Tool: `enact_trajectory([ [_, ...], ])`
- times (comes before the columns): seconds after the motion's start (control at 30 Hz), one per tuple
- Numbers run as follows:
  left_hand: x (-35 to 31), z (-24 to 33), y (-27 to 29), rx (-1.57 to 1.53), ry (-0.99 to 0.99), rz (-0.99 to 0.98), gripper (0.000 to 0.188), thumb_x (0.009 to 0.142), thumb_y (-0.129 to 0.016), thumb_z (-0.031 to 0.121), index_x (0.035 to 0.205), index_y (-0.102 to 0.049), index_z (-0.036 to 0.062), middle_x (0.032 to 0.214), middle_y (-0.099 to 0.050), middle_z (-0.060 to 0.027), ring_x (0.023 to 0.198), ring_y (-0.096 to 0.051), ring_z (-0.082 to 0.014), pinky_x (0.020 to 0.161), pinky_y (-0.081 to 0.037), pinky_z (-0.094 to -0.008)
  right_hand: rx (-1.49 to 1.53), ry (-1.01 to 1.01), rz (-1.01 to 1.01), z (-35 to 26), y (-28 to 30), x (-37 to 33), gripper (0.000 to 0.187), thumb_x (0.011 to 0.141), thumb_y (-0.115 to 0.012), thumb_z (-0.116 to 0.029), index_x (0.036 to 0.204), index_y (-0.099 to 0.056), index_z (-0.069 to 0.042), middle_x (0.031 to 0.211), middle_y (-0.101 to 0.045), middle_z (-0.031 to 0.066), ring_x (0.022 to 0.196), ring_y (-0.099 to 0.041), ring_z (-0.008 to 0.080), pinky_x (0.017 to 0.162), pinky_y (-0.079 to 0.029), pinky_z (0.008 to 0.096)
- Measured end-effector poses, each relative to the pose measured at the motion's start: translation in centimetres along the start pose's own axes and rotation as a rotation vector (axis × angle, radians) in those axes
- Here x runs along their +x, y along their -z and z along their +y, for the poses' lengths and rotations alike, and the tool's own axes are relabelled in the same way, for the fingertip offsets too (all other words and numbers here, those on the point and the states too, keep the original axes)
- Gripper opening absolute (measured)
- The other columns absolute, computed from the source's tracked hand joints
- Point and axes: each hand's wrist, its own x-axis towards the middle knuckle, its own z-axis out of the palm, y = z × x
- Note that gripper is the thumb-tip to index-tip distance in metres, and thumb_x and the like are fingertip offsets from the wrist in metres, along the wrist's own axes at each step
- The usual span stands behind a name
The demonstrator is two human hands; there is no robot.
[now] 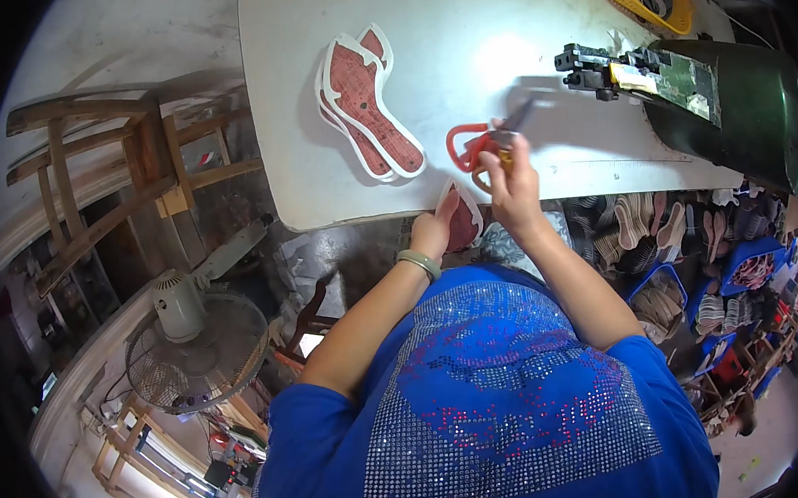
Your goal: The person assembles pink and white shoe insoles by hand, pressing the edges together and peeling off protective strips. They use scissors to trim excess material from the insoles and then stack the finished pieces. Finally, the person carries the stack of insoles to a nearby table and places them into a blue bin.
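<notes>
Two bare hands show in my remote view, both by the near edge of the white table (457, 14). The left hand (433, 235), a green bangle (419, 263) at its wrist, is clamped on a dark-red, white-rimmed shoe insole (463, 228), its thumb lying over it; I see that piece at the near edge, its pointed tip toward the tabletop. The right hand (515, 188) has its fingers closed on a pair of red-handled scissors (502, 138), held near the same edge, blades pointing toward the far right; they are blurred, so I cannot tell whether the blades are parted. On the table's left half I make out at least two stacked insoles (355, 85) of the same colours, overlapping, one end toward the near edge. A dark green machine body (749, 100) stands along the right edge, a black metal fixture (590, 71) at its inner end, and a yellow plastic basket (620, 0) sits at the far right corner. Past the left edge I have a wooden rack (156, 146) and an electric fan (198, 355); beyond the near right corner, a blue basket (752, 247)
</notes>
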Motion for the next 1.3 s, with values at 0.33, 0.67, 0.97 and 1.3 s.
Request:
enact_trajectory([
  [0.33, -1.4, 1.2, -0.4, 0.102, -0.081, 0.066, 0.072, 0.083, -0.061, 0.057, 0.100, -0.063, -0.0125, 0.097, -0.066, -0.0159, 0.088, -0.063, -0.0197, 0.078, -0.048, -0.0324, 0.056, 0.196, -0.025, 0.2, 0.0, -0.8, 0.042, 0.091, -0.055, -0.002, 0.129, -0.038, -0.001, 0.089, -0.065, 0.0167, 0.079, -0.068, 0.0309, 0.069, -0.053, 0.0347],
  [0.67, -0.3, 0.4, 0.1, 0.264, -0.067, 0.097, 0.072, 0.083, -0.060, 0.060, 0.094, -0.065, -0.0107, 0.087, -0.067, -0.0126, 0.078, -0.062, -0.0162, 0.066, -0.048, -0.0315, 0.108, 0.286, -0.093, 0.1, 0.3, -1.2, 0.034, 0.092, -0.047, 0.006, 0.125, -0.043, 0.001, 0.101, -0.060, 0.0138, 0.093, -0.059, 0.0206, 0.085, -0.049, 0.0310],
  [0.97, -0.5, 0.4, -0.2, 0.175, -0.012, 0.082, 0.078, 0.081, -0.060, 0.062, 0.101, -0.063, -0.0130, 0.097, -0.066, -0.0200, 0.092, -0.064, -0.0245, 0.079, -0.048, -0.0346, -0.328, 0.298, -0.167, 1.3, 1.0, -0.2, 0.035, 0.087, -0.060, 0.000, 0.119, -0.046, -0.002, 0.102, -0.065, 0.0182, 0.088, -0.067, 0.0293, 0.075, -0.053, 0.0327],
  [1.3, 0.2, -0.5, 0.2, 0.169, 0.003, 0.044, 0.080, 0.081, -0.059, 0.063, 0.104, -0.062, -0.0138, 0.099, -0.066, -0.0220, 0.093, -0.064, -0.0278, 0.082, -0.047, -0.0367, -0.348, 0.321, -0.218, 1.7, 0.7, -0.7, 0.044, 0.084, -0.063, 0.000, 0.124, -0.047, -0.002, 0.086, -0.067, 0.0174, 0.075, -0.068, 0.0326, 0.066, -0.054, 0.0354],
])
